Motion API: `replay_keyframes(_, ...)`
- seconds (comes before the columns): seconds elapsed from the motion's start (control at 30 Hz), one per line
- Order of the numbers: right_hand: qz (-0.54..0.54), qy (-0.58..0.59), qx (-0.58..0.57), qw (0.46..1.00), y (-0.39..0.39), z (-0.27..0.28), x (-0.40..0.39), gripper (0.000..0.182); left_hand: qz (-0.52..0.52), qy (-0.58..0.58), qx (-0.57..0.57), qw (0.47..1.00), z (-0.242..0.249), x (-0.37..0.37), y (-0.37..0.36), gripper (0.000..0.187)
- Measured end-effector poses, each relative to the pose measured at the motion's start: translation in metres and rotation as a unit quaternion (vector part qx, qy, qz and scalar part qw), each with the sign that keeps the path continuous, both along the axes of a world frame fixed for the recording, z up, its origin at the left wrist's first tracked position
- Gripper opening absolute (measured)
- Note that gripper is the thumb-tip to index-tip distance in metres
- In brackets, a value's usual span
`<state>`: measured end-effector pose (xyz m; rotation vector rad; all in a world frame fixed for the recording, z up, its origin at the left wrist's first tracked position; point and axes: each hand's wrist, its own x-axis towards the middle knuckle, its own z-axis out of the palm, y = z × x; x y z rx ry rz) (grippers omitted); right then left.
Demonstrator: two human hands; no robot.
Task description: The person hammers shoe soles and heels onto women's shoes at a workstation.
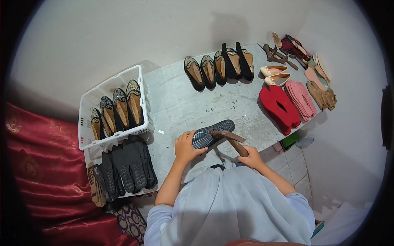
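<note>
Two hands work at the table's [176, 102] near edge. Left hand [185, 146] clamps a sole-up black shoe [213, 133]; right hand [249, 157] grips a hammer [230, 139], its head on the sole. Bare tabletop lies toward 12 o'clock, before the shoe row [219, 65]. White basket [111, 108] stands at 10 o'clock.
</note>
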<state>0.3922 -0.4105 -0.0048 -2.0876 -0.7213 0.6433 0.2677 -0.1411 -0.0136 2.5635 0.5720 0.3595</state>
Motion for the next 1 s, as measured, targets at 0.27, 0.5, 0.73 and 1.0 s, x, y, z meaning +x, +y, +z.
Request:
replay_keyframes(0.27,-0.034,0.034,0.051,0.998,0.01,-0.013,0.004,0.027,0.006,0.004,0.0,1.0,0.001,0.0,-0.002,0.082)
replay_keyframes(0.5,-0.048,0.064,0.054,0.995,0.021,-0.014,0.005,0.026,0.001,0.007,0.002,1.0,0.005,-0.001,-0.002,0.083)
replay_keyframes(0.73,-0.112,0.028,0.046,0.992,0.014,-0.018,0.008,0.025,0.004,0.007,-0.002,1.0,0.005,-0.002,-0.004,0.084)
replay_keyframes(1.0,-0.128,-0.035,0.052,0.99,0.002,-0.02,0.023,0.019,0.004,0.009,0.002,1.0,0.005,-0.001,-0.005,0.084)
